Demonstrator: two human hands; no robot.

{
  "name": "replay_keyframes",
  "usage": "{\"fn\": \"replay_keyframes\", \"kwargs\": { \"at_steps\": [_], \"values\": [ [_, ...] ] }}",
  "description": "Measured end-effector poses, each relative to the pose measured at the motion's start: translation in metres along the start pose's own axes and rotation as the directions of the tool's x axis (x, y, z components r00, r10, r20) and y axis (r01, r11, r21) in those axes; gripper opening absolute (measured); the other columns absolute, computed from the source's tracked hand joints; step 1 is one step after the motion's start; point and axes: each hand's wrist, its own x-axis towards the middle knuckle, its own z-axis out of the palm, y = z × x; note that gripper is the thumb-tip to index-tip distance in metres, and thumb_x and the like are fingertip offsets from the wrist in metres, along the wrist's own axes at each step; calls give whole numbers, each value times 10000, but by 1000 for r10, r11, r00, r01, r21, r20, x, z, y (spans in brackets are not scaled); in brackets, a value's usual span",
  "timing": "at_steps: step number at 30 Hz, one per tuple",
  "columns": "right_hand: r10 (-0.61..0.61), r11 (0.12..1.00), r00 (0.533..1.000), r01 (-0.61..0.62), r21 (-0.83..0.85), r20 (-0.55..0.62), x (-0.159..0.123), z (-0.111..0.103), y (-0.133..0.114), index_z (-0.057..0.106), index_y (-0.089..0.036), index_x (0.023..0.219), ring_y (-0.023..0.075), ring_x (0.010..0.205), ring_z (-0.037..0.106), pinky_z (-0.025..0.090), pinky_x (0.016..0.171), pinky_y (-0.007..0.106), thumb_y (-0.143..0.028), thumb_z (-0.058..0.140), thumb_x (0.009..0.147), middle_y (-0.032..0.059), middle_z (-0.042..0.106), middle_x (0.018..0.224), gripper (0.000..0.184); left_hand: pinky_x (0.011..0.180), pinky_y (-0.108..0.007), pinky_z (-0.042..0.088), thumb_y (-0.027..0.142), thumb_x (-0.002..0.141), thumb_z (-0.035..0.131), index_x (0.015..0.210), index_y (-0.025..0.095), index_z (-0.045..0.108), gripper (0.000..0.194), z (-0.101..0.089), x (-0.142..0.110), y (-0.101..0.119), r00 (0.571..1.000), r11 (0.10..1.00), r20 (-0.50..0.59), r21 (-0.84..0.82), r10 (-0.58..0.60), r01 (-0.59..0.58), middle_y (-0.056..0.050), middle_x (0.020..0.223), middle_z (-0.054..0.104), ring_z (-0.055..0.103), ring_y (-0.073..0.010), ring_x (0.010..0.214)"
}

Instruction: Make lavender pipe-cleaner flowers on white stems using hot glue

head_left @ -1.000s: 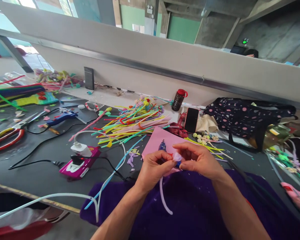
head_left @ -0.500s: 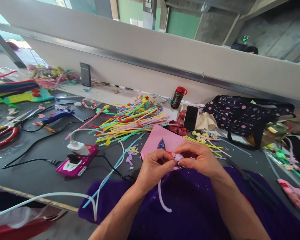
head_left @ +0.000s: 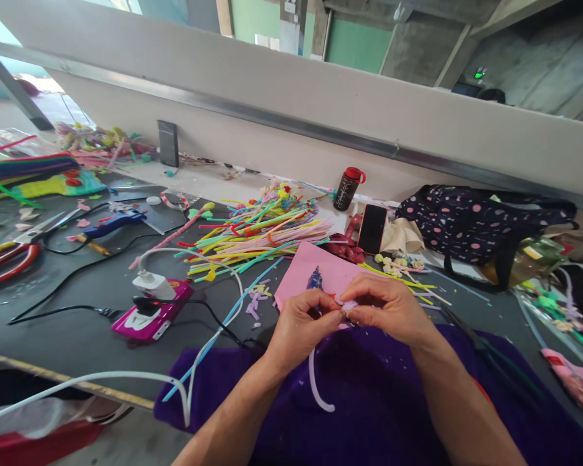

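My left hand point(head_left: 307, 323) and my right hand point(head_left: 386, 309) meet in front of me, thumbs and fingertips pinched together. Between them is a small lilac pipe-cleaner flower point(head_left: 348, 305), partly covered by the fingers. A pale lilac pipe cleaner point(head_left: 315, 388) hangs in a curve below my left hand; its upper end is hidden there. Just behind the hands, a blue glue gun point(head_left: 315, 278) lies on a pink sheet point(head_left: 296, 268), nozzle pointing away, its rear hidden by my left hand. Short lilac offcuts point(head_left: 255, 304) lie to the left.
A pile of coloured pipe cleaners point(head_left: 262, 236) lies beyond. Leftward are a magenta power strip point(head_left: 153, 317) with cables, another blue glue gun point(head_left: 114, 223) and red-handled scissors point(head_left: 26, 259). A phone point(head_left: 372, 230), bottle point(head_left: 348, 189) and dotted bag point(head_left: 466, 220) stand behind. Purple cloth point(head_left: 369, 401) covers the near side.
The fingers have shifted slightly around the lilac flower, and less of it shows now. Both hands keep their pinch, and the surroundings stay as they were.
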Motion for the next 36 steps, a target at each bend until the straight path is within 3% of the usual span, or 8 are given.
{"fn": "replay_keyframes", "kwargs": {
  "at_steps": [10, 16, 18, 22, 26, 31, 34, 36],
  "values": [
    [18, 1000, 1000, -18, 2, -8, 0, 0, 2, 684, -189, 860, 112, 592, 547, 431, 517, 225, -219, 654, 752, 24, 610, 772, 116, 481, -202, 315, 237, 652, 685, 585, 140, 643, 125, 1, 0, 0, 999, 998, -11, -63, -33, 32, 4, 554, 586, 450, -81, 485],
    [91, 963, 994, -103, 251, 58, -5, -10, 6, 573, -190, 1166, 166, 680, 622, 493, 553, 269, -415, 667, 736, 71, 641, 932, 495, 523, -193, 331, 271, 670, 702, 629, 139, 657, 145, -1, 0, -5, 984, 933, 101, -318, -146, 170, 10, 576, 594, 460, -68, 510],
    [123, 941, 992, -120, 317, 10, -5, -11, 7, 590, -179, 1125, 164, 638, 632, 486, 502, 259, -446, 615, 774, 76, 651, 904, 442, 511, -194, 322, 283, 678, 699, 618, 134, 658, 165, -3, 1, -6, 970, 897, 147, -373, -195, 237, 10, 538, 579, 450, -63, 486],
    [197, 946, 972, -154, 285, -129, -2, -7, 9, 642, -164, 938, 140, 528, 611, 455, 434, 234, -374, 626, 781, 39, 664, 720, 262, 498, -200, 319, 308, 702, 677, 654, 123, 679, 192, -6, 2, -8, 932, 830, 251, -436, -260, 349, -14, 518, 585, 473, -75, 475],
    [201, 958, 959, -149, 247, -202, 0, -2, 11, 649, -163, 808, 115, 463, 580, 422, 405, 214, -325, 637, 774, 4, 639, 616, 166, 497, -204, 331, 324, 728, 649, 659, 113, 675, 223, -8, 3, -8, 905, 750, 365, -531, -219, 395, -24, 483, 573, 495, -89, 473],
    [182, 947, 964, -118, 299, -196, 0, 2, 12, 639, -157, 735, 94, 424, 540, 384, 389, 200, -332, 618, 795, -14, 602, 556, 186, 461, -199, 329, 365, 711, 661, 652, 107, 656, 265, -9, 3, -8, 895, 697, 415, -593, -165, 404, -23, 428, 532, 520, -118, 490],
    [154, 935, 976, -95, 341, -151, 0, 3, 12, 656, -170, 836, 105, 517, 564, 425, 460, 212, -340, 621, 793, 3, 621, 648, 179, 446, -193, 341, 374, 705, 666, 654, 98, 649, 280, -8, 4, -9, 884, 694, 434, -582, -175, 424, -23, 429, 529, 536, -126, 500],
    [96, 937, 991, -59, 345, -92, 0, 3, 11, 628, -210, 1028, 126, 656, 586, 461, 548, 234, -338, 668, 751, 29, 634, 843, 308, 427, -192, 340, 374, 709, 661, 659, 98, 645, 280, -6, 4, -10, 875, 687, 446, -577, -188, 441, -15, 427, 519, 541, -130, 496]
  ]
}}
